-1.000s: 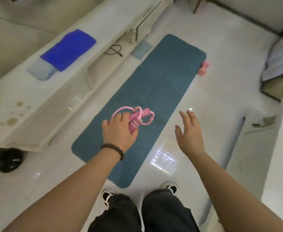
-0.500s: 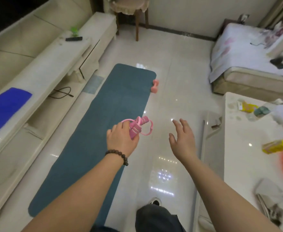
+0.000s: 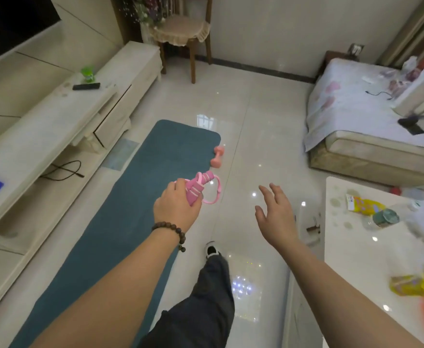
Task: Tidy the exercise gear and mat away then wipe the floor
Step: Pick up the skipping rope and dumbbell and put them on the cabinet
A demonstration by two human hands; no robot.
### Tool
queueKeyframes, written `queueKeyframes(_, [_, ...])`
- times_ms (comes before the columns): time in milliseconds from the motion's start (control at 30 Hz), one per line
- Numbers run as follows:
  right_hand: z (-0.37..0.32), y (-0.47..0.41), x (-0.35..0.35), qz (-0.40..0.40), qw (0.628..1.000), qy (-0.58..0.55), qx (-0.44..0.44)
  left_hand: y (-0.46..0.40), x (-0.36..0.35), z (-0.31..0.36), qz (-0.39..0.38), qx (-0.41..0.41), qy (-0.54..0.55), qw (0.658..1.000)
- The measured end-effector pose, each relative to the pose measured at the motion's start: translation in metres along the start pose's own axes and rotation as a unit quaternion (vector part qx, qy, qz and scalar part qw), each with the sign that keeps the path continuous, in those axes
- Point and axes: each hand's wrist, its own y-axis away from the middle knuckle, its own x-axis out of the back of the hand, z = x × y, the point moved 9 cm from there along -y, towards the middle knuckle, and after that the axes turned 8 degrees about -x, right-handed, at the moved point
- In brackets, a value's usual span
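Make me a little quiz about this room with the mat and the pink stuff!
1. True or false: the left hand holds the pink skipping rope.
2. Where is the pink dumbbell? A) on the bed B) on the floor beside the mat's far right corner C) on the chair
3. Fill in: the right hand is ____ and holds nothing.

Key:
1. True; its fingers are curled round the handles.
2. B; it lies at the edge of the teal mat.
3. Open; its fingers are spread above the floor.

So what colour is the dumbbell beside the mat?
Pink. The dumbbell lies on the floor by the teal mat; head view shows it.
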Motion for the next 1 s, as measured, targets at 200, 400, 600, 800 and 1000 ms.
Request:
queueKeyframes(200, [-0.01,-0.167,-0.016,-0.011,0.999,0.031,0.031,-0.14,-0.054,-0.01,-0.009,0.034,0.015,0.999])
queueKeyframes(400, [-0.046,-0.331,-0.027,-0.043,0.995,0.065,0.06,-0.279,-0.075,-0.021,0.002,0.085,0.043,0.995])
queueKeyframes(600, [-0.086,-0.426,-0.058,-0.108,0.987,0.065,0.096,-0.356,-0.084,-0.044,-0.005,0.149,0.042,0.988])
queueKeyframes(800, [-0.124,-0.516,-0.106,-0.177,0.965,0.094,0.17,-0.399,-0.104,-0.072,0.036,0.237,0.047,0.97])
queueKeyframes(1000, [-0.155,-0.642,-0.155,-0.239,0.935,0.104,0.239,-0.446,-0.143,-0.092,0.091,0.348,0.038,0.932])
